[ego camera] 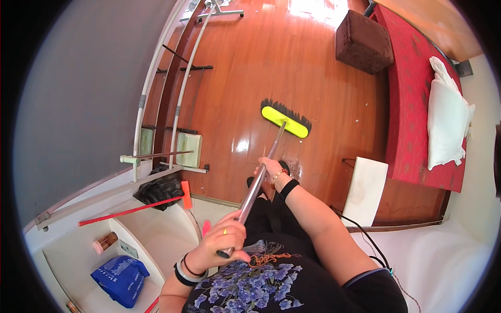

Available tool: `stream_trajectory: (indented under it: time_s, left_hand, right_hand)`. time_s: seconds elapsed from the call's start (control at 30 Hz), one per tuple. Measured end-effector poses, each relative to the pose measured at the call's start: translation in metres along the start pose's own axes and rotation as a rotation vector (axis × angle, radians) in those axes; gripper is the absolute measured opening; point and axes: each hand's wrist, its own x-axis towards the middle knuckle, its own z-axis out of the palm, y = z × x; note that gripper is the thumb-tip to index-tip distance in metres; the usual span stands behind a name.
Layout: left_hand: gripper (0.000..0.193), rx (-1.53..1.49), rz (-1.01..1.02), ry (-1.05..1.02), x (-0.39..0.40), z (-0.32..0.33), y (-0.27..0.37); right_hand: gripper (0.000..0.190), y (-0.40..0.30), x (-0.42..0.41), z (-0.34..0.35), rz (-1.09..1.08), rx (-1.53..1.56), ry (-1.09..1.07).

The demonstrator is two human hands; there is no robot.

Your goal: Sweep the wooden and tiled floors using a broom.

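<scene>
Both my hands are closed around the long handle of a push broom point(286, 122). Its head is yellow-green with dark bristles along the far side, and it rests on the wooden floor point(242, 86) in front of me. Near the handle's capped top end, at my waist, is my left hand point(225, 238). My right hand point(270, 170) grips the shaft lower down, closer to the broom head. A few small white bits lie on the floor, one just by the head's near edge and others off to the right.
To the left stand a long-handled dustpan point(189, 150), a metal clothes rack point(184, 94) and a black plastic bag point(160, 187). A blue bag point(121, 279) sits on a white shelf. On the right are a brown ottoman point(364, 43), a red-covered bed point(409, 117) and a white board point(366, 191).
</scene>
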Motion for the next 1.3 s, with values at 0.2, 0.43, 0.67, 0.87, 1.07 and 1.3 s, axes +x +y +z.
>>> stream_trajectory:
  time_s: [0.2, 0.43, 0.67, 0.87, 1.07, 1.3]
  left_hand:
    - [0.038, -0.147, 0.065, 0.086, -0.026, -0.027, 0.025]
    - [0.038, -0.202, 0.1, 0.106, -0.041, -0.045, 0.027]
    - [0.039, -0.217, 0.174, 0.11, -0.017, -0.054, 0.023]
    - [0.035, -0.113, 0.316, 0.03, 0.028, -0.039, 0.006]
    - [0.028, 0.027, 0.325, 0.052, 0.102, -0.012, -0.031]
    - [0.021, 0.139, 0.311, 0.106, 0.22, 0.041, -0.104]
  right_hand:
    - [0.031, 0.051, 0.014, 0.015, 0.128, -0.111, -0.104]
    - [0.024, 0.066, 0.005, 0.042, 0.125, 0.256, -0.055]
    - [0.006, 0.028, -0.004, 0.041, 0.099, 0.282, -0.042]
    - [0.012, -0.037, 0.023, 0.007, -0.048, 0.341, -0.072]
    - [0.012, -0.139, 0.028, -0.016, -0.343, 0.277, -0.071]
    - [0.01, -0.243, 0.042, -0.062, -0.43, 0.264, -0.103]
